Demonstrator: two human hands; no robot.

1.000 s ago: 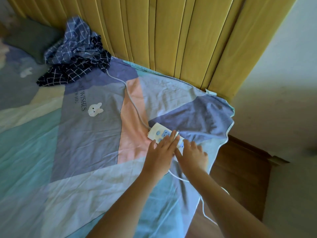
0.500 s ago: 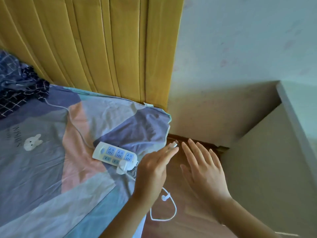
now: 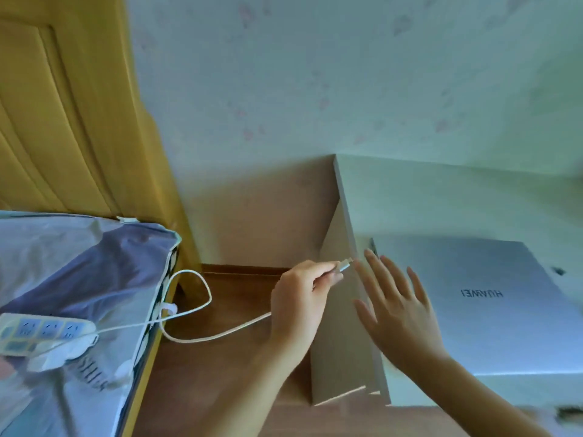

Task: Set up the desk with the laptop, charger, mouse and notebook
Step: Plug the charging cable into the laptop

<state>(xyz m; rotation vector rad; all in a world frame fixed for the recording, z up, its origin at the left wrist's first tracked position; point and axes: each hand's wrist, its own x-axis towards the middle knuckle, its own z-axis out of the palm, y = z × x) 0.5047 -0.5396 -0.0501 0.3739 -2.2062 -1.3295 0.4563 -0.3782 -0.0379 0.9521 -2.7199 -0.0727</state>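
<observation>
- So, nearest: both forearms come up from the bottom edge, left forearm angled up-right over the wooden floor [image 3: 220, 367], right forearm angled up-left across the corner of the desk [image 3: 441, 197].
- Left hand [image 3: 299, 301]: knuckles up, fingers curled in, thumb and forefinger pinching the charger cable [image 3: 202, 337] just behind its plug [image 3: 345, 265]. Metal tip sticks out past the fingertips, pointing right toward the desk edge.
- Right hand [image 3: 399, 310]: palm down, fingers straight and spread apart, holding nothing. It sits over the desk's left edge, fingertips near the closed laptop [image 3: 492, 310]; contact with the lid, can't tell.
- Plug tip and right index fingertip are just beside each other, not touching.
- Cable: white, runs left from the left hand, makes 1 loop over the floor gap, then goes up onto the bed [image 3: 63, 263] to a white charger brick [image 3: 60, 354] plugged into the power strip [image 3: 44, 332].
- Power strip: white with blue sockets, lying flat on the patterned sheet near the bed's edge.
- Laptop: silver, lid shut, logo facing up, flat on the white desk at its left end.
- Mouse, notebook: not visible.
- Far: yellow padded headboard [image 3: 63, 121] behind the bed, pale wall [image 3: 347, 74] with faint pink flecks behind the desk.
</observation>
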